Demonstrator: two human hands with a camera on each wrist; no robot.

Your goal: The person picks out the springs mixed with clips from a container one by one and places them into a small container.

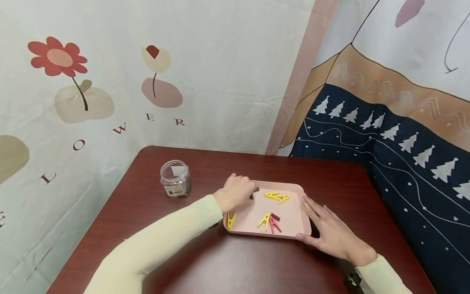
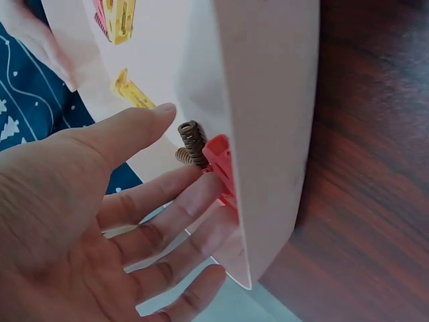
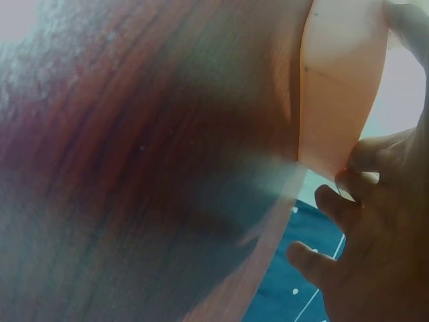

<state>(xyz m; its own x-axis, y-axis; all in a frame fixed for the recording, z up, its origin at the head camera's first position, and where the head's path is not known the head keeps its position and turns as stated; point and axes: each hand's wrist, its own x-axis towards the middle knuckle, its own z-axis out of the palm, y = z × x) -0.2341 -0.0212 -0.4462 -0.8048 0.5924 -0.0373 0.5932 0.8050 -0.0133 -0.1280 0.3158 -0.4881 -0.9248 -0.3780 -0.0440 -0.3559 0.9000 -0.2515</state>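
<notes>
My left hand (image 1: 236, 191) reaches over the left part of a shallow pink tray (image 1: 290, 222). In the left wrist view its fingertips touch a red clip (image 2: 220, 157) by the tray wall, and the thumb stands apart. Dark metal coil springs (image 2: 193, 141) lie beside that clip. My right hand (image 1: 332, 232) rests along the tray's right rim, fingers extended and thumb at the near corner. Inside the tray are yellow clips (image 1: 272, 195) toward the back, another yellow clip (image 1: 265, 220) beside a red clip (image 1: 274, 223) near the front, and a yellow clip (image 1: 231, 220) at the left corner.
A clear plastic jar (image 1: 175, 179) without a lid stands left of the tray on the dark red wooden table (image 1: 235, 265). Printed cloth (image 1: 220, 81) hangs behind the table, and a navy cloth with white trees (image 1: 404, 175) hangs along the right.
</notes>
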